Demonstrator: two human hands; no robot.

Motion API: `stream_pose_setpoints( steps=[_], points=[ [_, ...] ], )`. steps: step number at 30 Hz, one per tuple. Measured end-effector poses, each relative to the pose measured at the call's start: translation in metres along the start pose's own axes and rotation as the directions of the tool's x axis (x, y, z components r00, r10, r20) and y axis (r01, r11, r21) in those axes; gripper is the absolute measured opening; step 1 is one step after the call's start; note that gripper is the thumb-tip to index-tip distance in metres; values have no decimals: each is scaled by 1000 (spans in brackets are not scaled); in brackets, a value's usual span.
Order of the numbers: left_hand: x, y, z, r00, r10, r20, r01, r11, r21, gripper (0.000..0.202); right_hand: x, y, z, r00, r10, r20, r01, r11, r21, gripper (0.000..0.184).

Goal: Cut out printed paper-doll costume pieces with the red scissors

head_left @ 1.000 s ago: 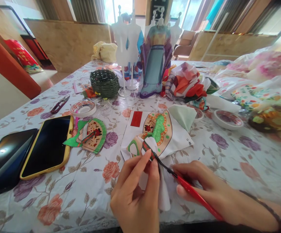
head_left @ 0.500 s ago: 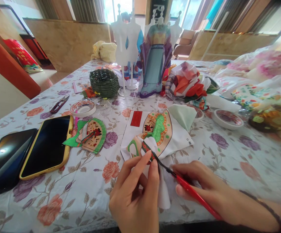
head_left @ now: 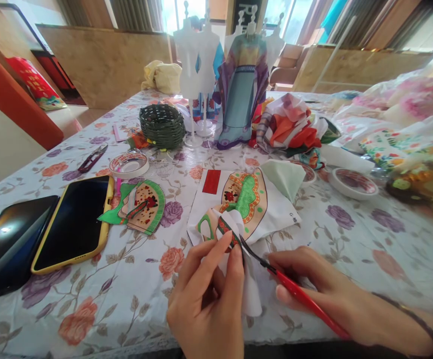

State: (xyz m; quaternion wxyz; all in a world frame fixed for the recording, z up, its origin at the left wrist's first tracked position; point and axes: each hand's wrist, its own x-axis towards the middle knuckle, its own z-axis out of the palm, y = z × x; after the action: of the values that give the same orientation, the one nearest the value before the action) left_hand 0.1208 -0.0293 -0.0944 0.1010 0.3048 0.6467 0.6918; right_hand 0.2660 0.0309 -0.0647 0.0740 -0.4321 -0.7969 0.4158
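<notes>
My left hand [head_left: 207, 299] pinches a fold of white printed fabric [head_left: 246, 204] near the table's front edge, thumb and fingers pressed on its red and green pattern. My right hand [head_left: 314, 284] grips red-handled scissors [head_left: 295, 294], whose dark blades point left and meet the fabric right beside my left fingertips. The cloth bears a green, orange and red printed shape and a red rectangle. A cut-out piece [head_left: 141, 207] with the same pattern lies to the left on the flowered tablecloth [head_left: 126, 294].
A yellow-cased phone [head_left: 74, 224] and a dark tablet [head_left: 3, 249] lie at the left. Behind are thread snips [head_left: 92, 158], tape rolls [head_left: 128, 164], a green woven basket [head_left: 162, 125], small mannequins [head_left: 196, 55], a dressed doll gown [head_left: 242, 89], piled fabrics [head_left: 291, 124] and plastic bags [head_left: 407, 129].
The scissor blades have parted slightly at the fabric's edge. My hands and the cloth stay almost where they were; the view shifted a little.
</notes>
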Motion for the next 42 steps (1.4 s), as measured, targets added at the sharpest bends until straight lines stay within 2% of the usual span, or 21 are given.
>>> stream_pose_setpoints(
  steps=[5, 12, 25, 29, 34, 40, 42],
  points=[
    [1, 0, -1, 999, 28, 22, -29, 999, 16, 19, 1, -4, -3, 999, 14, 47, -13, 1000, -19, 68],
    [1, -1, -1, 992, 116, 55, -118, 992, 42, 23, 1, 0, -3, 999, -3, 45, 3, 1000, -9, 63],
    [1, -1, -2, 995, 83, 63, -84, 996, 15, 22, 0, 6, -1, 998, -52, 42, 53, 999, -7, 66],
    [0, 0, -2, 998, 53, 45, -53, 999, -1, 21, 1, 6, 0, 999, -32, -1, 32, 999, 39, 65],
    [1, 0, -2, 997, 46, 57, -45, 999, -11, 23, 4, 6, 0, 999, -39, 4, 39, 996, 79, 61],
    [3, 0, -6, 996, 21, 89, -16, 999, -52, 24, 5, 4, -7, 994, -26, 105, 4, 979, 206, 57],
    [3, 0, -7, 995, 14, 98, -10, 999, -42, 25, 7, 2, -11, 980, -22, 196, -29, 967, 254, 57]
  ],
)
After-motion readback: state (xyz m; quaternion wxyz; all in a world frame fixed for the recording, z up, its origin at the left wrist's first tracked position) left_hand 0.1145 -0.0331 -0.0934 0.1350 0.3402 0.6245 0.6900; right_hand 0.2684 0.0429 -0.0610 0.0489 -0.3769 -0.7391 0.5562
